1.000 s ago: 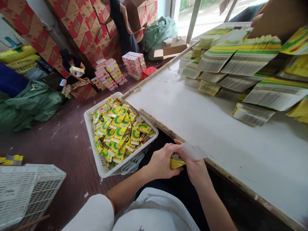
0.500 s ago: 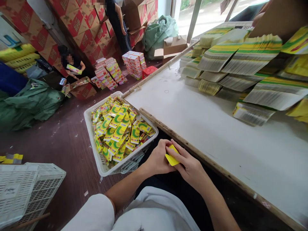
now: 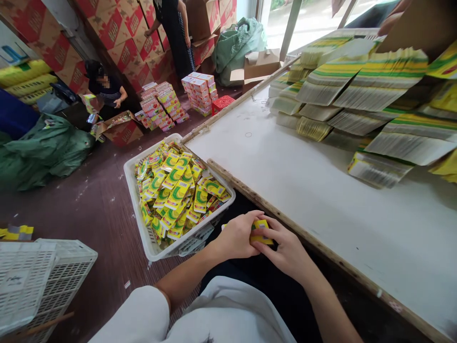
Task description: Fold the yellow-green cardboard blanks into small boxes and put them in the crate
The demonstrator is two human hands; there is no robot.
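Observation:
My left hand (image 3: 237,237) and my right hand (image 3: 283,243) meet over my lap, close to the table's wooden edge. Between them is a small yellow card packet (image 3: 264,232) with a green print and a barcode. The fingers of both hands are closed on it, and the left hand covers much of it. To the left of my hands stands a white plastic basket (image 3: 143,243), heaped with similar yellow-and-green packets (image 3: 177,195).
Stacked bundles of yellow-green cards (image 3: 382,81) lie on the white table (image 3: 303,190). White crates (image 3: 67,267) stand at lower left. Behind, one person (image 3: 103,90) is at an open carton (image 3: 124,131) and another (image 3: 174,38) stands near stacked boxes. A hand shows at top right.
The packet in my hands has turned from a plain yellow side to a printed side with a barcode. In the background, the person at the carton has moved their arms.

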